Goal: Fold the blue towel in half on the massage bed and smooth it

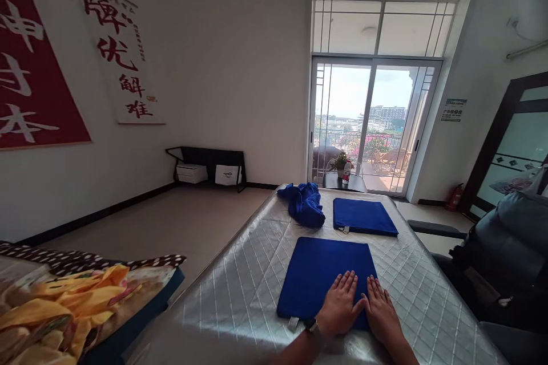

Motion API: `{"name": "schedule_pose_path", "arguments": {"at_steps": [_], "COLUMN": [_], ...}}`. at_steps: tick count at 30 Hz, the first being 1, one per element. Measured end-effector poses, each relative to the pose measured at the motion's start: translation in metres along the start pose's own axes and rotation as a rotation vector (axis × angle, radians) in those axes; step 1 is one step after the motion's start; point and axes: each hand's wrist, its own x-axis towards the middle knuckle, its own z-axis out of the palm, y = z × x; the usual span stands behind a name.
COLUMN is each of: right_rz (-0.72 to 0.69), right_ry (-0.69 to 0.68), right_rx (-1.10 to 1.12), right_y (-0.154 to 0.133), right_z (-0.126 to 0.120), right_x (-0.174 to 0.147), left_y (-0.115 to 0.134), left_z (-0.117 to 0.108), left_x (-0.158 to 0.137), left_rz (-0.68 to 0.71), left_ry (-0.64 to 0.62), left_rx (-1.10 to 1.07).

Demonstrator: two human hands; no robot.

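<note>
1. both palms down here: the left hand (342, 303) lies flat on the near blue cloth (319, 274), fingers straight and close together, a dark band (312, 327) round the wrist.
2. right beside it, the right hand (382, 309) is flat too, along the cloth's right edge, thumbs just about meeting.
3. that near blue cloth sits folded and smooth on the silver quilted worktop (240, 279), a pale tag (293, 323) poking out at the near left corner.
4. farther up, there's the far blue cloth (363, 215), folded, and left of it the crumpled blue cloth (307, 205).
5. beyond, a bottle (346, 173) stands before the glass doors (342, 97).
</note>
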Motion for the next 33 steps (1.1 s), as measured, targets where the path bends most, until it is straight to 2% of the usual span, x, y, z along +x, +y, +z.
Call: {"name": "schedule_pose_path", "arguments": {"at_steps": [2, 4, 7, 12, 15, 18, 20, 22, 25, 29, 31, 33], "right_rz": [-0.010, -0.013, 0.012, 0.013, 0.006, 0.003, -0.012, -0.014, 0.033, 0.050, 0.054, 0.042], "right_ry": [0.001, 0.002, 0.014, 0.049, 0.055, 0.048, 0.051, 0.041, -0.004, -0.014, 0.003, 0.034], "right_rx": [0.007, 0.018, 0.033, 0.020, 0.023, 0.037, 0.041, 0.025, -0.004, -0.010, -0.011, 0.007], "right_y": [-0.001, -0.002, -0.005, -0.008, -0.007, -0.005, -0.003, -0.001, 0.000, 0.001, 0.001, 0.002], "right_z": [-0.003, -0.006, -0.007, -0.008, -0.009, -0.007, -0.004, 0.000, 0.004, 0.007, 0.009, 0.011], "right_x": [-0.001, -0.002, -0.002, -0.004, -0.006, -0.014, -0.022, -0.030, -0.039, -0.042, -0.043, -0.043], "left_y": [0.009, 0.004, -0.024, -0.084, -0.109, -0.121, -0.118, -0.103, -0.064, -0.016, -0.010, -0.017], "left_z": [0.007, 0.006, -0.006, -0.033, -0.037, -0.033, -0.030, -0.027, -0.019, 0.002, 0.011, 0.013], "left_x": [0.001, -0.006, -0.025, -0.074, -0.110, -0.141, -0.151, -0.148, -0.128, -0.100, -0.100, -0.110], "left_rz": [-0.007, -0.037, -0.131, -0.381, -0.455, -0.485, -0.499, -0.472, -0.310, -0.080, -0.087, -0.153], "left_ry": [-0.032, -0.046, -0.041, -0.031, 0.019, 0.083, 0.127, 0.184, 0.238, 0.222, 0.205, 0.176], "left_rx": [-0.035, -0.037, 0.023, 0.194, 0.274, 0.325, 0.330, 0.315, 0.270, 0.207, 0.197, 0.206]}}
